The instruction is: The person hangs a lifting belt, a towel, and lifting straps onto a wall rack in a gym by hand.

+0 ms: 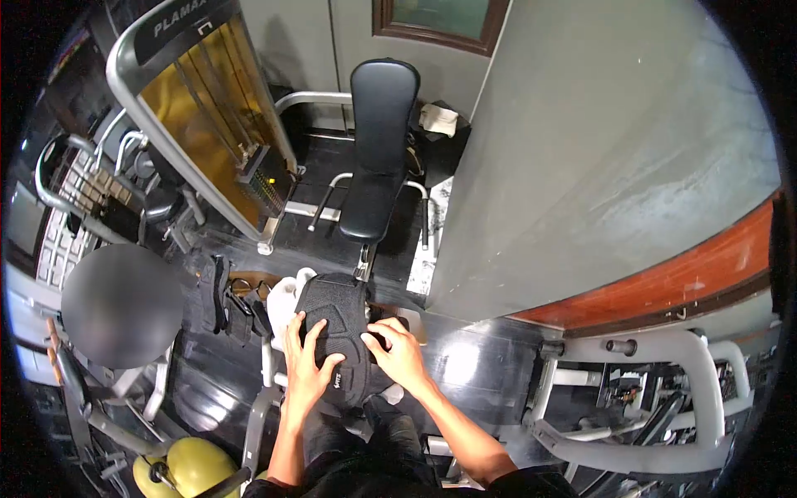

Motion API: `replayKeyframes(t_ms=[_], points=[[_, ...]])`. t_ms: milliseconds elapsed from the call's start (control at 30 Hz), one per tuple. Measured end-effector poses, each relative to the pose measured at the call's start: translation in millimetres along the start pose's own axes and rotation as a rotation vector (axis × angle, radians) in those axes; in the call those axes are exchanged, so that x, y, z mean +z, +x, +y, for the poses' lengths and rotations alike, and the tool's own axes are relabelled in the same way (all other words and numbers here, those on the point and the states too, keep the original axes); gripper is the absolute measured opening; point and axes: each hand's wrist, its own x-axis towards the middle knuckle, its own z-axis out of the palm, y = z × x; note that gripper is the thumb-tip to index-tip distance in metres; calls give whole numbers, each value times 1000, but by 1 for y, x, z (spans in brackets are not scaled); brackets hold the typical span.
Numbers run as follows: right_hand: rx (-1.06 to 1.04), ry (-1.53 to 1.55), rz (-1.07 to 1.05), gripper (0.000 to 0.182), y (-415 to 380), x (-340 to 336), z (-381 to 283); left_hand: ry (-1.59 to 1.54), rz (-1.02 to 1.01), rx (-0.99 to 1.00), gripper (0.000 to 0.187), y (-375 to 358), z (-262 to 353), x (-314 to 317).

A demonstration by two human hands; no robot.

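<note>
In front of my legs is a wide black padded belt [336, 319] with a raised panel and a small white label near its lower end. My left hand [309, 357] lies over its left side, thumb and fingers spread apart on the fabric. At the right edge of the belt, my right hand [394, 349] has its fingers bent in and pinching the rim. A white cloth [285, 303] shows behind the belt's upper left. More black straps [237, 303] hang just left of the cloth.
A weight machine [207, 108] with a black padded seat [369, 203] stands ahead. A grey wall panel [581, 166] rises at the right, above a grey-framed machine [647, 349]. Yellow-green weight plates [195, 469] sit at lower left, near a blurred round patch.
</note>
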Motion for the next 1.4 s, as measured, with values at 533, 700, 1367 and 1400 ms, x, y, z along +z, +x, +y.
replayKeyframes(t_ms=[533, 700, 1367, 1400], points=[[-10, -37, -89, 39, 6, -1, 12, 10, 197, -113, 80, -5, 6, 6], [-26, -9, -110, 36, 8, 0, 18, 44, 234, -193, 98, -6, -8, 5], [8, -99, -226, 34, 67, -14, 28, -201, 167, -334, 88, -3, -19, -1], [-8, -189, -219, 35, 70, -10, 27, -185, 190, -307, 85, -9, -24, 3]])
